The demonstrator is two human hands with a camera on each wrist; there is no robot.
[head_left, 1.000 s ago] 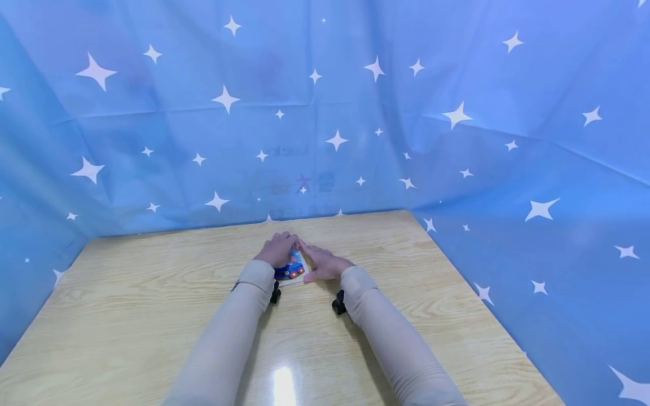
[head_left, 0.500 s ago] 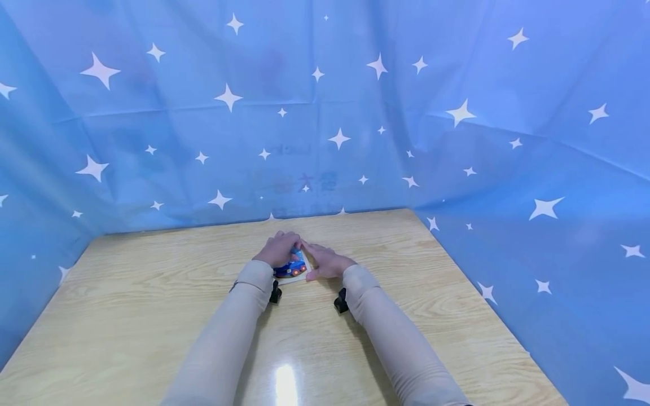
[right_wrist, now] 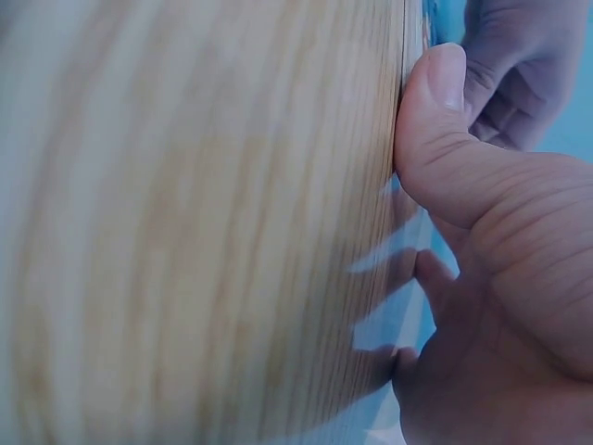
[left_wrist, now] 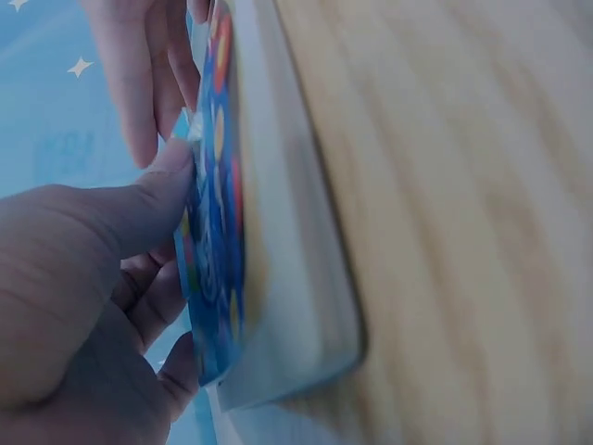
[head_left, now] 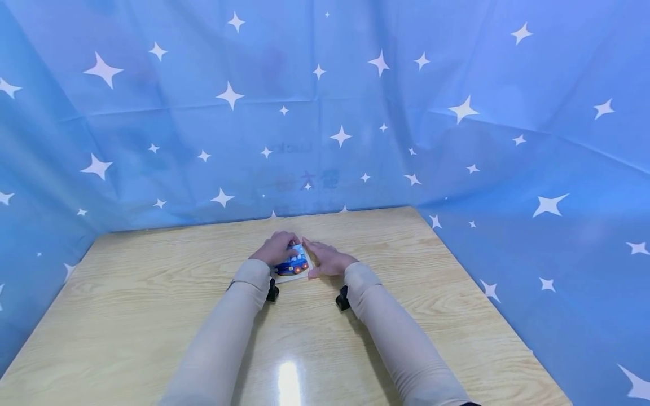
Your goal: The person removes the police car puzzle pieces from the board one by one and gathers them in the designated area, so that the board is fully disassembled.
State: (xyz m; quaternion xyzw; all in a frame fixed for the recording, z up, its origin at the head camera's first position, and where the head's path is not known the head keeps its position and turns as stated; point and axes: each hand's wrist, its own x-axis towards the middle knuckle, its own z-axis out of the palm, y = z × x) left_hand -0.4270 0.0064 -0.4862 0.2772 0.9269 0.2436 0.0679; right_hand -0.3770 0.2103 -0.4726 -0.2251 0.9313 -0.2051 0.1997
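Note:
A flat picture piece with a blue vehicle on it (head_left: 294, 265) lies over a white board (left_wrist: 287, 306) with a rounded corner, near the middle of the table. My left hand (head_left: 276, 248) is at its left side. In the left wrist view the thumb (left_wrist: 171, 158) lies along the piece's edge and the curled fingers pinch it from the far side. My right hand (head_left: 330, 261) stands at the board's right edge, thumb and fingers spread along it. In the right wrist view its fingertips touch down near the table surface. The left palm hides the picture's left part.
The wooden table (head_left: 152, 316) stretches out around both hands. A blue cloth with white stars (head_left: 304, 56) hangs behind the table and along its sides. Black wrist mounts (head_left: 342, 299) sit under the sleeves.
My left hand has shifted slightly left, and more of the blue vehicle picture shows. The right hand keeps its place at the board's edge. The head view has tilted a little.

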